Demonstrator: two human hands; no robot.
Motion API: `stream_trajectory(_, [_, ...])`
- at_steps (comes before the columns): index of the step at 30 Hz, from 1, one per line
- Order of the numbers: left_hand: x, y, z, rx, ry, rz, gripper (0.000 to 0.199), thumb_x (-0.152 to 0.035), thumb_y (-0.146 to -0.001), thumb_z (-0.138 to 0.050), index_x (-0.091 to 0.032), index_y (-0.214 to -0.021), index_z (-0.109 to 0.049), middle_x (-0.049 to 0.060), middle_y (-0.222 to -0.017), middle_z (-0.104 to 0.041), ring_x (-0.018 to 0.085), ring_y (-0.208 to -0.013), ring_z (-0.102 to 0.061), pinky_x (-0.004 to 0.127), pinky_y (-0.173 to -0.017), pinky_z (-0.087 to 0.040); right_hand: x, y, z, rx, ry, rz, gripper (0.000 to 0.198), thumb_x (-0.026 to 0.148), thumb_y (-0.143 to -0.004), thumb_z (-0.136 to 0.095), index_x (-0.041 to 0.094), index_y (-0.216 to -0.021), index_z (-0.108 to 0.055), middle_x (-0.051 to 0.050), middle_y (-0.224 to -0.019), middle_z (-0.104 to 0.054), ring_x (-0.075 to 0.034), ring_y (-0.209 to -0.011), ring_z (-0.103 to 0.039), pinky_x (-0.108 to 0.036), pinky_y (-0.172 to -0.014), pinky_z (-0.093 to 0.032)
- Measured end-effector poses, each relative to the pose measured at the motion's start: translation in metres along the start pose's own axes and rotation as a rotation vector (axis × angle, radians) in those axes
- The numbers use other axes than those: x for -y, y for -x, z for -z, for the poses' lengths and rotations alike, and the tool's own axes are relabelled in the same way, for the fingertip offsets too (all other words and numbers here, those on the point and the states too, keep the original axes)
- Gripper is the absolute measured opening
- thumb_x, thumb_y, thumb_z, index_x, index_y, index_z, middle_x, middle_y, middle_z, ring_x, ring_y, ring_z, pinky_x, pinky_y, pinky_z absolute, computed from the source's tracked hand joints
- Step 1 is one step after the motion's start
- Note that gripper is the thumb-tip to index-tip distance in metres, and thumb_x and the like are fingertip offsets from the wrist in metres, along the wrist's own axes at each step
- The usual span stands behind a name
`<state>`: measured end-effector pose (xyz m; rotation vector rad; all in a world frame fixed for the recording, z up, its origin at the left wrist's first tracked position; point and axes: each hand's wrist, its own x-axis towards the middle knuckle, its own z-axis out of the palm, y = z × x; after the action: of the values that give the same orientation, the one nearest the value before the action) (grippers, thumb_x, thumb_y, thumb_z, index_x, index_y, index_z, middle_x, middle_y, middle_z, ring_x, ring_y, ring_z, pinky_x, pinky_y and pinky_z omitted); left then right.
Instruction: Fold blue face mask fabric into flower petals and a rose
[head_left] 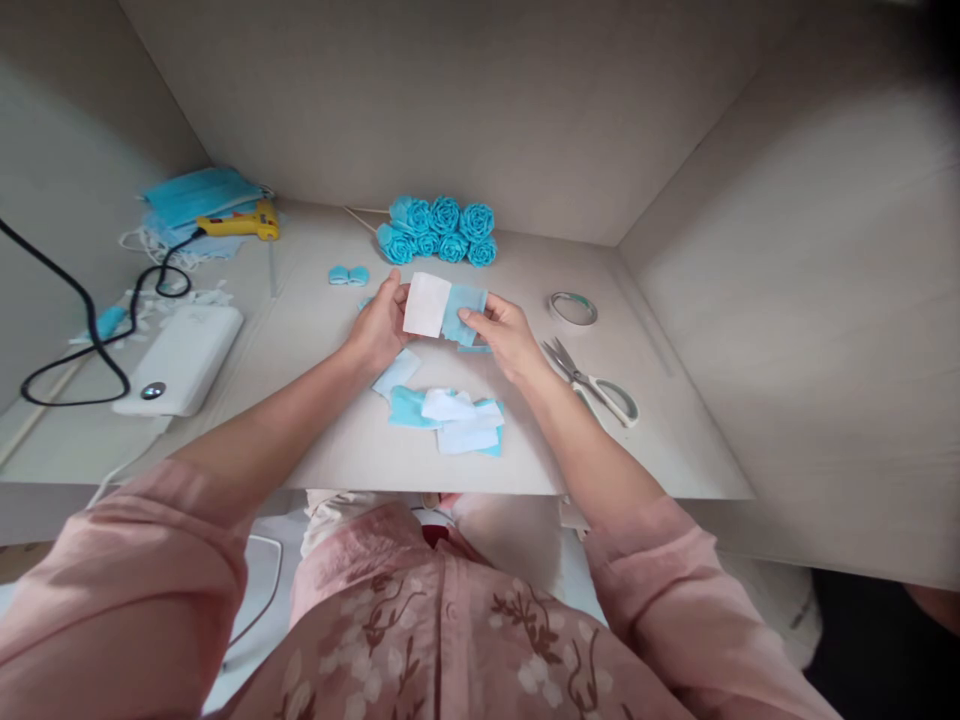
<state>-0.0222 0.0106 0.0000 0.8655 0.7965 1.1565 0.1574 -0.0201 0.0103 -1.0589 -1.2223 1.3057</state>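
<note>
My left hand (381, 325) is closed on the edge of a white fabric piece (427, 304), held up flat above the table. Against its right side lies a light blue fabric piece (459, 308), pinched between the thumb and fingers of my right hand (506, 332). Whether the two pieces are joined I cannot tell. Just below my hands, several cut blue and white fabric pieces (465, 425) lie in a loose pile, with a pale piece (397, 372) beside it. Scissors (592, 382) with pale handles rest partly spread to the right of my right forearm.
Several blue fabric roses (442, 230) lie at the back. A tape roll (573, 308) is at right. On the left are blue face masks (199, 195), a yellow glue gun (240, 222), its looping black cord (97, 345) and a white power bank (184, 360). Walls enclose the table.
</note>
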Motion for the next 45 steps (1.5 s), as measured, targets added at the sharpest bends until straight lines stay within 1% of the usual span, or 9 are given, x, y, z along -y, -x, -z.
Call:
stream_trajectory(5, [-0.001, 0.003, -0.001, -0.03, -0.015, -0.08, 0.048, -0.061, -0.093, -0.055, -0.015, -0.097, -0.066, 0.009, -0.089, -0.075, 0.023, -0.088, -0.073, 0.032, -0.079, -0.058, 0.0, 0.001, 0.0, 0.007, 0.009, 0.006, 0.043, 0.049, -0.062, -0.083, 0.021, -0.09, -0.067, 0.001, -0.079, -0.071, -0.014, -0.07, -0.063, -0.028, -0.068, -0.053])
stream_trajectory(9, [-0.002, 0.008, -0.004, -0.052, -0.024, -0.145, 0.025, -0.038, -0.082, -0.072, -0.016, -0.09, -0.065, 0.002, -0.078, -0.071, 0.017, -0.074, -0.068, 0.027, -0.069, -0.055, 0.0, 0.0, 0.0, 0.006, -0.009, 0.024, 0.042, 0.048, -0.062, -0.084, 0.02, -0.088, -0.067, 0.002, -0.076, -0.07, -0.013, -0.067, -0.061, -0.028, -0.068, -0.054])
stream_trajectory(13, [-0.005, 0.012, -0.005, -0.079, -0.073, -0.176, 0.016, -0.024, -0.075, -0.073, -0.016, -0.087, -0.066, -0.001, -0.073, -0.066, 0.012, -0.063, -0.06, 0.023, -0.059, -0.049, 0.001, 0.001, 0.0, -0.009, -0.025, 0.022, 0.043, 0.049, -0.059, -0.086, 0.02, -0.086, -0.068, 0.002, -0.075, -0.07, -0.012, -0.066, -0.06, -0.027, -0.067, -0.053])
stream_trajectory(16, [-0.007, 0.013, -0.006, -0.118, -0.104, -0.187, 0.01, -0.022, -0.074, -0.072, -0.017, -0.078, -0.064, -0.003, -0.065, -0.059, 0.009, -0.054, -0.05, 0.021, -0.047, -0.038, 0.002, 0.001, -0.001, -0.01, -0.033, 0.016, 0.045, 0.049, -0.058, -0.087, 0.02, -0.086, -0.068, 0.002, -0.075, -0.07, -0.012, -0.066, -0.06, -0.027, -0.067, -0.053])
stream_trajectory(19, [-0.008, 0.013, -0.007, -0.142, -0.115, -0.189, 0.013, -0.021, -0.074, -0.071, -0.017, -0.071, -0.059, -0.004, -0.059, -0.052, 0.008, -0.049, -0.044, 0.02, -0.043, -0.029, 0.002, 0.002, -0.001, -0.004, -0.031, 0.009, 0.044, 0.049, -0.058, -0.086, 0.02, -0.087, -0.068, 0.002, -0.076, -0.07, -0.013, -0.068, -0.061, -0.028, -0.068, -0.053])
stream_trajectory(23, [-0.01, 0.014, -0.009, -0.183, -0.129, -0.164, 0.015, -0.021, -0.076, -0.071, -0.018, -0.07, -0.057, -0.004, -0.056, -0.05, 0.008, -0.046, -0.043, 0.019, -0.04, -0.026, 0.002, 0.002, -0.001, -0.007, -0.018, 0.004, 0.043, 0.049, -0.06, -0.085, 0.02, -0.087, -0.068, 0.001, -0.076, -0.071, -0.014, -0.068, -0.063, -0.028, -0.067, -0.053])
stream_trajectory(32, [-0.007, 0.015, -0.007, -0.164, -0.22, -0.204, 0.024, -0.032, -0.078, -0.07, -0.019, -0.067, -0.054, -0.005, -0.055, -0.045, 0.007, -0.045, -0.04, 0.019, -0.039, -0.026, 0.001, 0.001, 0.0, -0.012, -0.008, 0.01, 0.042, 0.048, -0.061, -0.084, 0.02, -0.088, -0.067, 0.001, -0.079, -0.07, -0.014, -0.069, -0.062, -0.03, -0.071, -0.053])
stream_trajectory(40, [-0.009, 0.018, -0.011, -0.154, -0.321, -0.309, 0.024, -0.025, -0.083, -0.07, -0.018, -0.065, -0.055, -0.005, -0.053, -0.046, 0.007, -0.045, -0.036, 0.022, -0.043, -0.027, 0.001, 0.001, 0.0, -0.022, 0.015, 0.01, 0.044, 0.05, -0.06, -0.084, 0.021, -0.088, -0.068, 0.001, -0.079, -0.07, -0.014, -0.072, -0.061, -0.029, -0.07, -0.052])
stream_trajectory(45, [-0.009, 0.016, -0.009, -0.178, -0.296, -0.28, 0.021, -0.025, -0.082, -0.07, -0.019, -0.067, -0.056, -0.005, -0.051, -0.047, 0.007, -0.042, -0.037, 0.021, -0.041, -0.024, 0.001, 0.001, 0.0, -0.023, 0.018, 0.011, 0.044, 0.051, -0.06, -0.084, 0.021, -0.086, -0.067, 0.002, -0.077, -0.069, -0.014, -0.069, -0.06, -0.029, -0.068, -0.052])
